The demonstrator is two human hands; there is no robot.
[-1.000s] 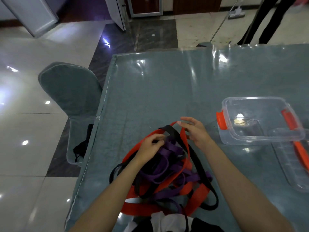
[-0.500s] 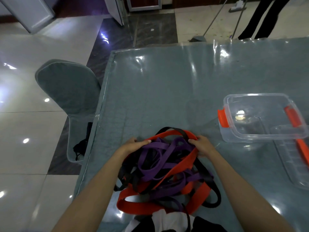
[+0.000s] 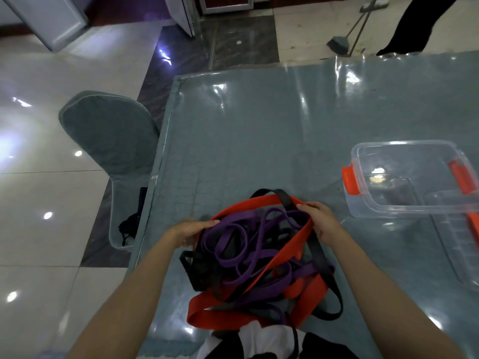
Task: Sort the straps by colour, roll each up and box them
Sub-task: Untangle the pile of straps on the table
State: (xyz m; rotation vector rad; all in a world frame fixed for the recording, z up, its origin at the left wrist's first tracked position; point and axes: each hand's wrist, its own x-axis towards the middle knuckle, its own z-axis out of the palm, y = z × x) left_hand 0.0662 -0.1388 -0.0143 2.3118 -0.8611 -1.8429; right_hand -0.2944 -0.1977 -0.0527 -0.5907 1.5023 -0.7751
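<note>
Hands flank the tangled straps (image 3: 259, 257): left hand (image 3: 190, 230) and right hand (image 3: 320, 221) rest open-fingered against the pile, box (image 3: 404, 177) at right.

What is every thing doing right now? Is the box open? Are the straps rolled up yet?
Straps: tangled in one unsorted pile, none rolled.
Clear box: open, no straps inside.
Lid: off, lying beside the box.
Left hand: resting against the pile's left edge.
Right hand: on the pile's right edge.

Red, purple and black straps (image 3: 256, 257) lie in one tangled, unrolled heap at the near edge of the worktop (image 3: 259, 141). The clear box (image 3: 404, 177) with orange clips sits open to their right, well apart.
</note>
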